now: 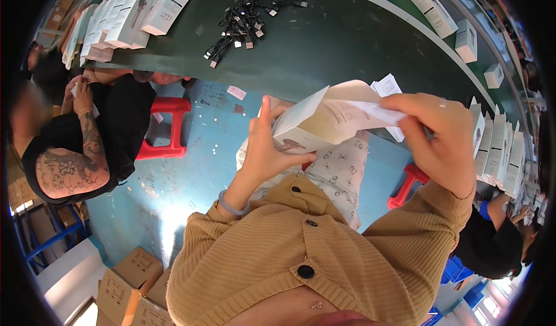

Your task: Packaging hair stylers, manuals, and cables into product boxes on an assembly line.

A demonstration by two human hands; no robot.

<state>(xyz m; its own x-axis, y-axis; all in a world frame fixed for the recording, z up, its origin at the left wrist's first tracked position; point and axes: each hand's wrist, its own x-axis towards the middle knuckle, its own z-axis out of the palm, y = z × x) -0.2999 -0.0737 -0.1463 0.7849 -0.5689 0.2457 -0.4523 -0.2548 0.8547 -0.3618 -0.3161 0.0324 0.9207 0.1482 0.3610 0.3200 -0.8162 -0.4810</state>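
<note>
In front of my lap, a white carton (301, 122) with its top flaps apart is tilted, its mouth facing right. My left hand (263, 152) is wrapped round its left side and bottom, thumb and fingers on opposite faces. Pinched in my right hand (434, 132) is a thin white paper leaflet (376, 113), whose left end lies at the carton's mouth; how deep it reaches inside I cannot tell. Behind my right fingers, a small pile of printed white leaflets (387, 86) lies at the table's edge, partly hidden.
On the dark green table (341, 42) lies a heap of black USB cables (243, 24). White cartons (130, 16) stand at the far left, others (498, 146) at the right. A person (87, 146) sits at the left by a red stool (168, 129); brown boxes (124, 279) stand lower left.
</note>
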